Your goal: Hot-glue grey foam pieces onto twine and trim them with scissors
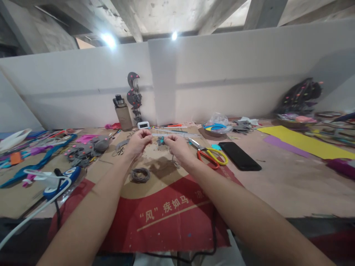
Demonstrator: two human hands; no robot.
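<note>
Above the cardboard sheet [172, 207], my left hand [140, 143] is closed in a pinch; whatever is between its fingertips is too small to make out. My right hand [178, 148] pinches at a small grey-and-teal piece [161, 140], which sits between the two hands at the right fingertips. A thin grey cord [174, 162] hangs beneath the right hand. Nearer to me lies a coil of grey cord [140, 175]. Scissors [209, 153] with one red and one yellow handle rest to the right of my right hand.
A black phone [240, 156] lies beyond the scissors. At the back stand a bottle [122, 113], a small white digital device [143, 125] and a bowl [217, 129]. Left are grey pieces with pink dots [88, 149] and a blue power strip [62, 181] with cables. Yellow sheet [307, 142] lies right.
</note>
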